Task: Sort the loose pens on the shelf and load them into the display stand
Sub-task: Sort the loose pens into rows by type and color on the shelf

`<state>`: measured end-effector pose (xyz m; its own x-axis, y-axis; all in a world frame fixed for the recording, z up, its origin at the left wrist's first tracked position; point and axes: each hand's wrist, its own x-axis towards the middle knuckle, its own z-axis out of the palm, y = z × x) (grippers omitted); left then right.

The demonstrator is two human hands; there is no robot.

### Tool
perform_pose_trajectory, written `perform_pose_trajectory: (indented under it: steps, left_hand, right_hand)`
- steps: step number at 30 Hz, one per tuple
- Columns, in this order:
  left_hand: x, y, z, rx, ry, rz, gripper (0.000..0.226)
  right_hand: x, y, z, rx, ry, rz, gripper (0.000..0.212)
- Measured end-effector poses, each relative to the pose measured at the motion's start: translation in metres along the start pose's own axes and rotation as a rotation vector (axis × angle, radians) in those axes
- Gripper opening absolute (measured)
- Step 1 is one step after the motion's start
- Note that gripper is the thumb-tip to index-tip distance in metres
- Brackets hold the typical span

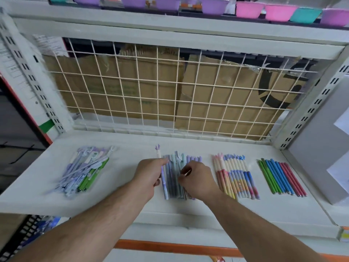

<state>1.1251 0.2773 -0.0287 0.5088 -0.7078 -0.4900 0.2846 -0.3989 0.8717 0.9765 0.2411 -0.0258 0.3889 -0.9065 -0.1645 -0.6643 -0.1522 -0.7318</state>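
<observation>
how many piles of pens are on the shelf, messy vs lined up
messy heap: 1
lined-up rows: 3 (blue-grey row, pink and blue row, green-blue-red row)
total: 4

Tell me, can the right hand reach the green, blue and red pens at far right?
Probably yes. The right hand grips some middle pens, but only the flat pink-and-blue row lies between it and the far-right pens.

Bright, even light; slight motion blur, edges bowed wide-angle.
</observation>
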Motion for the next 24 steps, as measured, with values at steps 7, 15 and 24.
perform_pose_trajectory:
  steps: [7,15,24]
  left_hand:
    - [0.010,-0.003,-0.032,0.068,-0.065,0.065,0.020]
    - [0.012,-0.003,-0.038,0.111,-0.110,0.077,0.011]
    - [0.004,0.000,-0.013,0.122,-0.149,0.105,0.011]
  right_hand:
    - [0.026,-0.001,0.029,-0.228,-0.012,0.006,0.025]
    - [0.036,0.000,0.045,-0.334,0.004,0.072,0.056]
    - [0.004,-0.012,0.017,-0.022,0.120,-0.084,0.008]
